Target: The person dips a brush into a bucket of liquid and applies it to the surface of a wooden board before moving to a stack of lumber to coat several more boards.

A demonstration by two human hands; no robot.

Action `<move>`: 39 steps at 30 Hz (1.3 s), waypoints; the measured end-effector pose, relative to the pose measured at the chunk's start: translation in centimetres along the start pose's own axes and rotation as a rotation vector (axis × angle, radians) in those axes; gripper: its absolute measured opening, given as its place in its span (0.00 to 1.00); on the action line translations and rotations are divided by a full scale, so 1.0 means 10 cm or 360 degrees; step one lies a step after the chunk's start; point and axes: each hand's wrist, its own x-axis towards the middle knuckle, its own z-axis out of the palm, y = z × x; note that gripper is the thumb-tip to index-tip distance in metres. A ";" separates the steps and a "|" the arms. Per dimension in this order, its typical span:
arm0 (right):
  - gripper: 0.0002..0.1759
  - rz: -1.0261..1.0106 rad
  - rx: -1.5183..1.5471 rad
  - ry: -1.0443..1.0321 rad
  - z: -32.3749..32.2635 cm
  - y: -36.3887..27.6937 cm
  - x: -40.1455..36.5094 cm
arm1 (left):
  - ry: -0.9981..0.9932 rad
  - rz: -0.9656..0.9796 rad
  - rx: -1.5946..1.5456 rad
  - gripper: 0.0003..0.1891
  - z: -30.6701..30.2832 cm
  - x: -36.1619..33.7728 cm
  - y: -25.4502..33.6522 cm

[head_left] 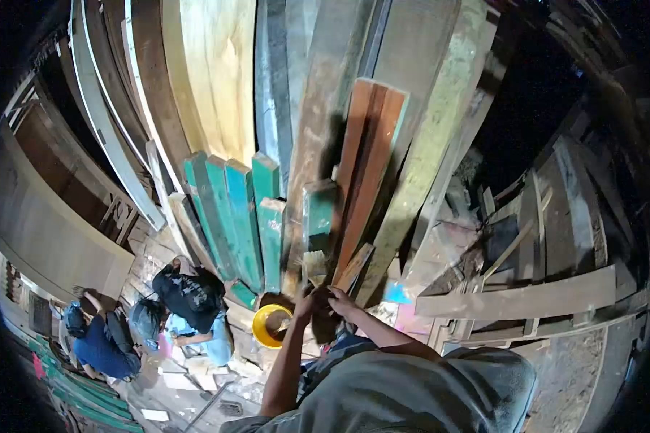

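A wide paintbrush [314,264] with pale bristles points upward in front of me. My left hand [305,302] is closed around its handle. Close beside it, my right hand [341,303] has its fingers curled in; what they hold, if anything, is hidden. Left of my forearm stands a yellow bucket [262,333], with a whitish object partly visible inside. Beyond my hands lean a short green-painted timber [318,216] and a reddish-brown grooved board [363,159].
Several green timbers [242,216] and tall planks [217,72] lean ahead. On the left, people crouch, one in a dark blue shirt [110,353], another in a black shirt [193,299]. To the right, a long board [520,297] lies across a wooden frame. Scraps litter the floor.
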 end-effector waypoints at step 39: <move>0.53 -0.1904 -0.1237 0.2249 -2.41 -3.82 1.18 | 0.0445 0.1540 0.2250 0.17 0.90 2.24 4.04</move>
